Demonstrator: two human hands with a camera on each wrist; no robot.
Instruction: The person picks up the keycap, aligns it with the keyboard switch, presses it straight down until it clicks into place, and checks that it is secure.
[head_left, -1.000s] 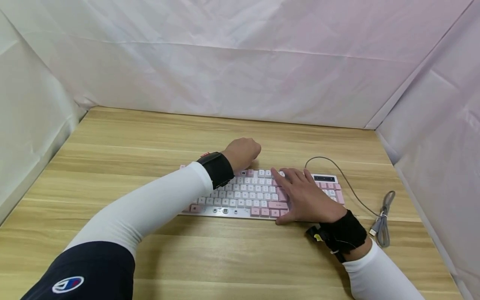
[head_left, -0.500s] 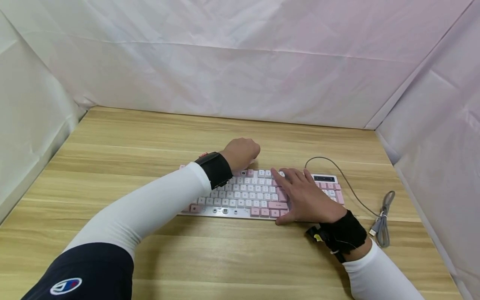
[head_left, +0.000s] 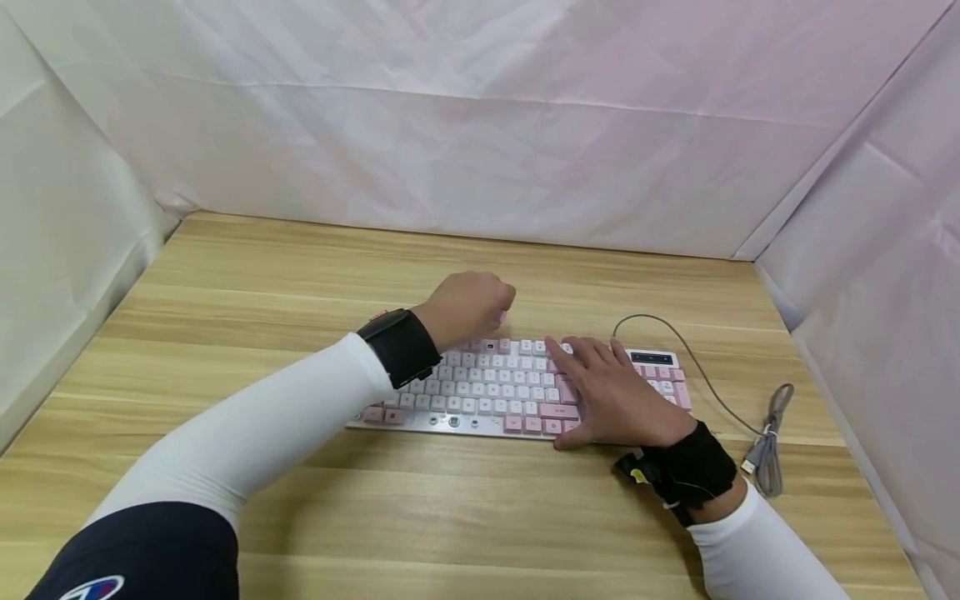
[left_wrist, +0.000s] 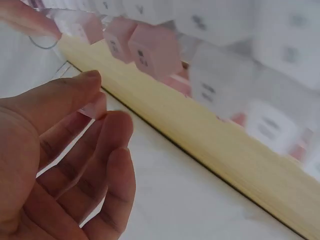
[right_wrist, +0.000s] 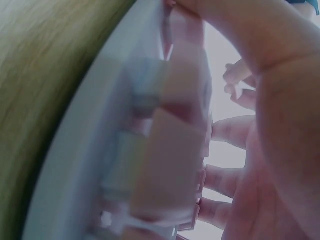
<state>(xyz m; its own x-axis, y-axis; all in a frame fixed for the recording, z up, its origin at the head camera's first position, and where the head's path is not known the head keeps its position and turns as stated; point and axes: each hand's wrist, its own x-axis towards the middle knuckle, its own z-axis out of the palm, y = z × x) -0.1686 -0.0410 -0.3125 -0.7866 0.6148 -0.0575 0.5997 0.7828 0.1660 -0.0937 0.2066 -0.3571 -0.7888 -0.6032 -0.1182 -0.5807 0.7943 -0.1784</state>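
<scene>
A white and pink keyboard [head_left: 480,387] lies on the table. Along its near edge, a bare strip [head_left: 453,422] shows key stems without caps. My left hand [head_left: 468,307] is raised above the keyboard's far edge. In the left wrist view, its thumb and fingers pinch a small pale pink keycap [left_wrist: 96,106], partly hidden by the fingertips. My right hand [head_left: 618,396] rests spread across the keyboard's right part. Its thumb lies at the near edge and the fingertips reach the far rows. Blurred pink keys [right_wrist: 172,165] stand beside the palm in the right wrist view.
A grey cable [head_left: 693,367] runs from the keyboard's far side to a tied bundle [head_left: 767,462] with a USB plug [head_left: 748,464] on the right. White cloth [head_left: 480,125] hangs behind and at both sides of the wooden table [head_left: 465,517].
My left hand has shifted slightly left and away from the keyboard, and the pinched keycap has come into sight beneath the fingers. The right hand stays in place on the keyboard.
</scene>
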